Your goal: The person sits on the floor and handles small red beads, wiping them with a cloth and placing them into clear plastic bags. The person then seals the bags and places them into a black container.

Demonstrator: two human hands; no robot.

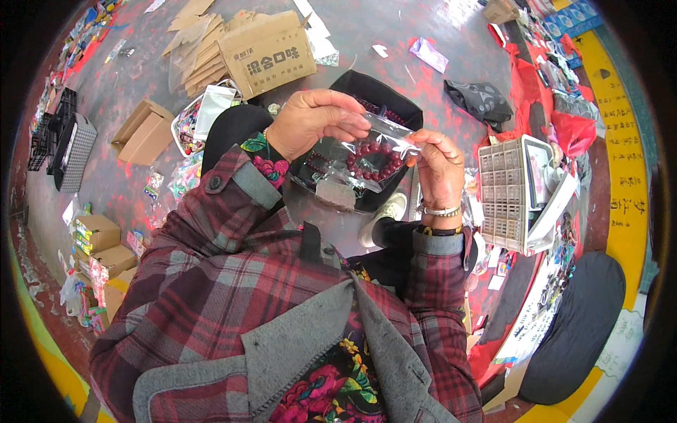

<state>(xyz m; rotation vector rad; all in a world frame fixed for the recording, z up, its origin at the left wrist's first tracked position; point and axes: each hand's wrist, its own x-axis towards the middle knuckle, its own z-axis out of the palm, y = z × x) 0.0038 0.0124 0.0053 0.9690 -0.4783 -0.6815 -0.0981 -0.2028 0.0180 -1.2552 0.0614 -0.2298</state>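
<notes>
In the head view, glare on the clear plastic bag (389, 129) blurs its outline; whether the red bead bracelet (371, 175), showing at its lower part, lies inside or behind it, I cannot tell. The left hand (305, 125) has its grip pinched on the bag's upper left, fingertips partly hidden; the right hand (442, 173) pinches its right edge. Both hang over a black box (403, 97), whose contents they partly block. Around it on the floor (377, 32) stand a cardboard carton (268, 55) and a pale crate (502, 192).
</notes>
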